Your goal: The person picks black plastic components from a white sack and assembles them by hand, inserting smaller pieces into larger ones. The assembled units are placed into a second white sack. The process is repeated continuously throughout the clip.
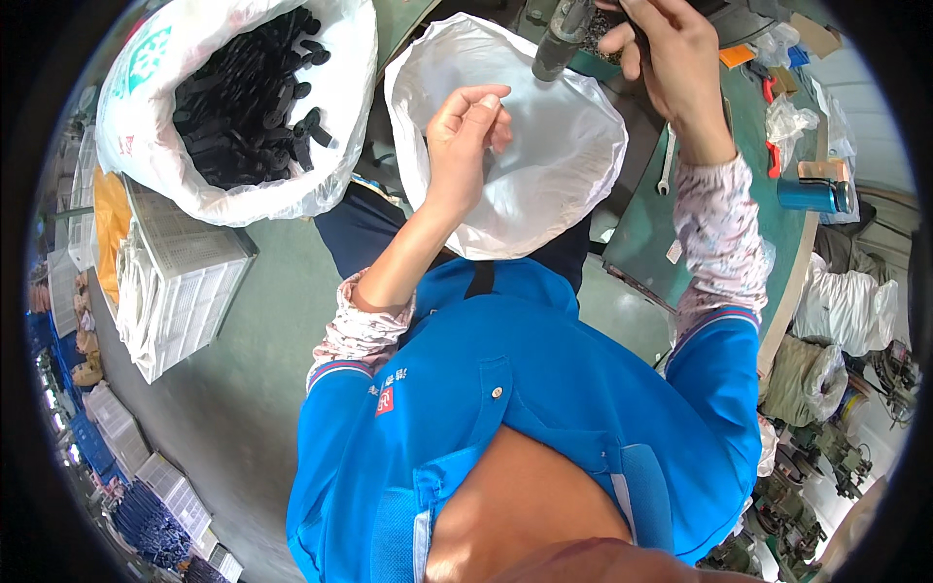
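Note:
My left hand (465,146) is over a white plastic bag (413,107) whose mouth is spread wide in front of me. Its fingers are curled in with the thumb against them; whatever they hold, if anything, is hidden. At the top right my right hand (675,68) reaches to a machine, its fingers bent around something dark that I cannot make out. Between the hands a dark metal cylinder (562,44), part of the machine, hangs over the bag's rim. Another white bag (126,126) at the left holds many small black parts (243,117).
A green worktable (646,228) on the right carries a wrench (667,160), red-handled tools (773,160) and a blue cylindrical container (812,196). White plastic crates (180,282) stand at the left. Filled sacks (846,316) lie beyond the table at the right.

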`<state>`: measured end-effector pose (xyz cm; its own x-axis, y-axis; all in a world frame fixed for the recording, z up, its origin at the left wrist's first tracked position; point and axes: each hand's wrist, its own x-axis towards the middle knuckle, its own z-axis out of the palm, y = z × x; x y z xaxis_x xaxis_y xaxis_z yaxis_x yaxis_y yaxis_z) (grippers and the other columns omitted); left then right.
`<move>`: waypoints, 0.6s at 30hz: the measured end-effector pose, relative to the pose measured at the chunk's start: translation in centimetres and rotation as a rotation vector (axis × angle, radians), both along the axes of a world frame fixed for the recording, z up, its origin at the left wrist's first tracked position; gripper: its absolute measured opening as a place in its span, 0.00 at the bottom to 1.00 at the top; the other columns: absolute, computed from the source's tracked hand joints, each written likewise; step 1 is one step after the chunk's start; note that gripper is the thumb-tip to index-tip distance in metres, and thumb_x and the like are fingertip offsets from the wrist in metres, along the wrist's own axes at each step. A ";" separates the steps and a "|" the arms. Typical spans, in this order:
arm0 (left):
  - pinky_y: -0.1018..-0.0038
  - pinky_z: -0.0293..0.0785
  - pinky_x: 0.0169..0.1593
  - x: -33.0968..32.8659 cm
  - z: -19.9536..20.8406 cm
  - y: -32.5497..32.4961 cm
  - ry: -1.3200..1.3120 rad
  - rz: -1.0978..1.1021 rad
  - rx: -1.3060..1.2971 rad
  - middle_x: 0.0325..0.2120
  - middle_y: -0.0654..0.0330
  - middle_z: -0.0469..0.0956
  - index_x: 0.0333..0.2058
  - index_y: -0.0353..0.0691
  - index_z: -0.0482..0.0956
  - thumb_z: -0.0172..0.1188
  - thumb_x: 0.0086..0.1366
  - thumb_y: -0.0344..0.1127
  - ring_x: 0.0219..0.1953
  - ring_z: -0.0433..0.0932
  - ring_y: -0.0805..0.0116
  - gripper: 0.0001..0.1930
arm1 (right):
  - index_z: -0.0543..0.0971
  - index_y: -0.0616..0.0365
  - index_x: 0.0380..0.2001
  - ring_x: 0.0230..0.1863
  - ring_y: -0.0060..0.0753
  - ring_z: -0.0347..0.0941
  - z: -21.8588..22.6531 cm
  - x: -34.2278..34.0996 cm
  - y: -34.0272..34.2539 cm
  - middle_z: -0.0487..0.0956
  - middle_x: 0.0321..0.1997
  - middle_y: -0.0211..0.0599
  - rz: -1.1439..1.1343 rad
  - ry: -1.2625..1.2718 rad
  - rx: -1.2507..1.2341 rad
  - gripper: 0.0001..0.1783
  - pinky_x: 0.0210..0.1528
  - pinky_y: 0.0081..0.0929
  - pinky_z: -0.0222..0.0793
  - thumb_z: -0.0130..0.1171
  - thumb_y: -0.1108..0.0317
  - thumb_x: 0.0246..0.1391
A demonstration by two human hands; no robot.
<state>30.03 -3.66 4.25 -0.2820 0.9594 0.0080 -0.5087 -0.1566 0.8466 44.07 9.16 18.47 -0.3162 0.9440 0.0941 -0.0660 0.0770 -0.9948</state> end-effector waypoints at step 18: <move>0.78 0.74 0.35 -15.5 -1.6 -3.1 1.005 0.136 -0.176 0.25 0.60 0.80 0.43 0.38 0.77 0.57 0.56 0.30 0.28 0.78 0.73 0.15 | 0.70 0.66 0.50 0.15 0.19 0.72 -4.8 3.7 -0.5 0.78 0.24 0.40 0.095 -0.080 -0.085 0.19 0.09 0.10 0.53 0.53 0.65 0.60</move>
